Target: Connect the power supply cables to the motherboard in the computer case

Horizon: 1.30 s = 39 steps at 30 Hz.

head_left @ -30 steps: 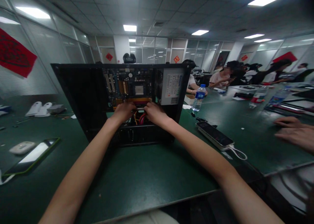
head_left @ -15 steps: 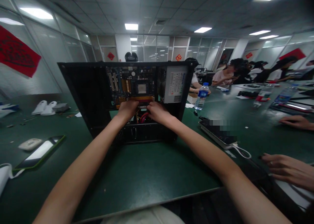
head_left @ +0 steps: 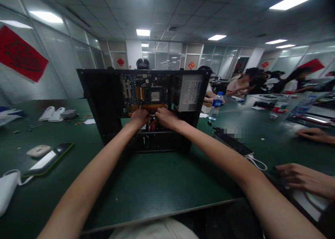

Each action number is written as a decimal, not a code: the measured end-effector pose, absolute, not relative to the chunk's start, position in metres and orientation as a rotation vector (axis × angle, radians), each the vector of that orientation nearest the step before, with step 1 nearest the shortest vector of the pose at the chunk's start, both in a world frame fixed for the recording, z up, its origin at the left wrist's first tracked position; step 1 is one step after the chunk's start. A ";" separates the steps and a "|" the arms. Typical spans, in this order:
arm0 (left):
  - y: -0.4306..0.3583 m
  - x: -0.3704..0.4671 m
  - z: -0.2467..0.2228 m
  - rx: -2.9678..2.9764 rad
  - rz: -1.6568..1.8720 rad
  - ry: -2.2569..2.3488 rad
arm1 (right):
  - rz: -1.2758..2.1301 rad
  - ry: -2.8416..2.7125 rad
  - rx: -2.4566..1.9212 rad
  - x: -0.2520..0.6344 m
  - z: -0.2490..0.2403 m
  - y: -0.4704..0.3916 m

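Note:
An opened black computer case (head_left: 103, 103) stands upright in front of me, its inside facing me. Within it are a motherboard (head_left: 146, 87) at the upper middle and a silver power supply (head_left: 188, 94) at the upper right. My left hand (head_left: 140, 118) and my right hand (head_left: 167, 118) reach in at the motherboard's lower edge, just under the orange memory slots (head_left: 154, 107). Both have curled fingers, close together; their tips and anything pinched in them are hidden. Red and dark cables (head_left: 152, 125) show between the hands.
On the green table (head_left: 162, 183) lie a phone (head_left: 49, 160) and white earbud case (head_left: 38, 151) at left. A water bottle (head_left: 216, 105), a dark device with a white cable (head_left: 232, 142) and another person's hands (head_left: 305, 179) are at right. More people sit beyond.
The case's left side sits further right in view, partly from camera movement. A thin strip seen between my fingers earlier no longer shows. Both hands stay near the memory slots.

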State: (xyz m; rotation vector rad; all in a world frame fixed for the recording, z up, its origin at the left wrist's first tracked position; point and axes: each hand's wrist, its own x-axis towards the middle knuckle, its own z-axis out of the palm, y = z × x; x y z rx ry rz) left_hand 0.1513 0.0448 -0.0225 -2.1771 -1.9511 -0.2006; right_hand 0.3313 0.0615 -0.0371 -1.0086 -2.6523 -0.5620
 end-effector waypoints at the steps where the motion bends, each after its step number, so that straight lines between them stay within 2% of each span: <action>1: 0.045 0.150 -0.023 -2.191 -0.208 -1.954 | -0.569 -2.652 -0.987 0.328 -0.037 0.064; 15: 0.046 0.148 -0.028 -2.214 -0.338 -2.031 | -0.508 -2.622 -1.107 0.317 -0.041 0.072; 39: 0.047 0.150 -0.030 -2.208 -0.320 -1.980 | -0.539 -2.651 -1.088 0.315 -0.039 0.082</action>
